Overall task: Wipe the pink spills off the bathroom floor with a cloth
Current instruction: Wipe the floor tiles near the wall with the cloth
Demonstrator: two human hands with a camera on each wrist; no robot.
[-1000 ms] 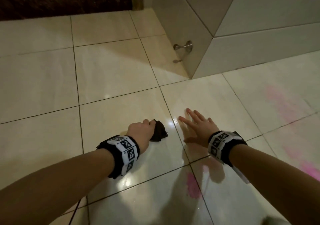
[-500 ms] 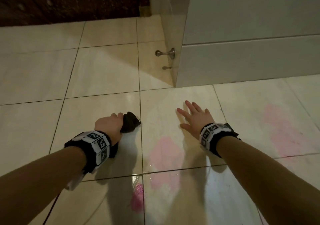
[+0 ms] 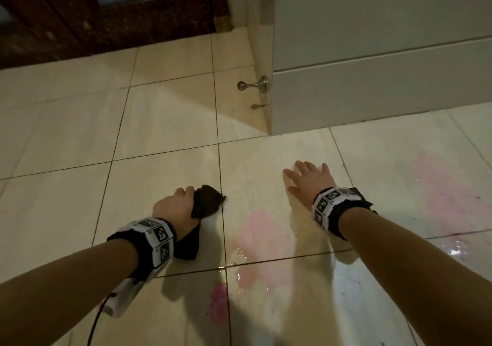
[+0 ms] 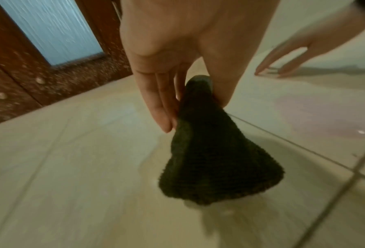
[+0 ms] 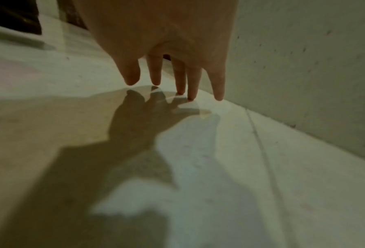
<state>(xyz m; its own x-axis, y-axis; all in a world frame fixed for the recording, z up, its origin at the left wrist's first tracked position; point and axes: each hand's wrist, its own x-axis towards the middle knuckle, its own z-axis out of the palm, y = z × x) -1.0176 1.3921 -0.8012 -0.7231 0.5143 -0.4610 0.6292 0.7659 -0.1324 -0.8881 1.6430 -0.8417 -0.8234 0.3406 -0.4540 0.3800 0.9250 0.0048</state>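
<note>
The left hand [image 3: 175, 207] pinches a dark cloth [image 3: 206, 204] between thumb and fingers; in the left wrist view the cloth [image 4: 215, 151] hangs down from the fingertips in a cone, its lower edge at or just above the tiled floor [image 3: 165, 132]. The right hand [image 3: 310, 179] is spread, fingers straight and apart, with fingertips [image 5: 191, 96] touching the floor near the base of the pale wall [image 3: 372, 100]. Between the two hands, nearer the person, lies a pale pink spill [image 3: 259, 241] with wet shine at its edge. A darker pink patch [image 3: 219, 305] sits closer still, below the left hand. Another faint pink smear [image 3: 431, 191] spreads right of the right hand. Beyond both hands a metal door stop [image 3: 253, 84] projects from the wall.
</note>
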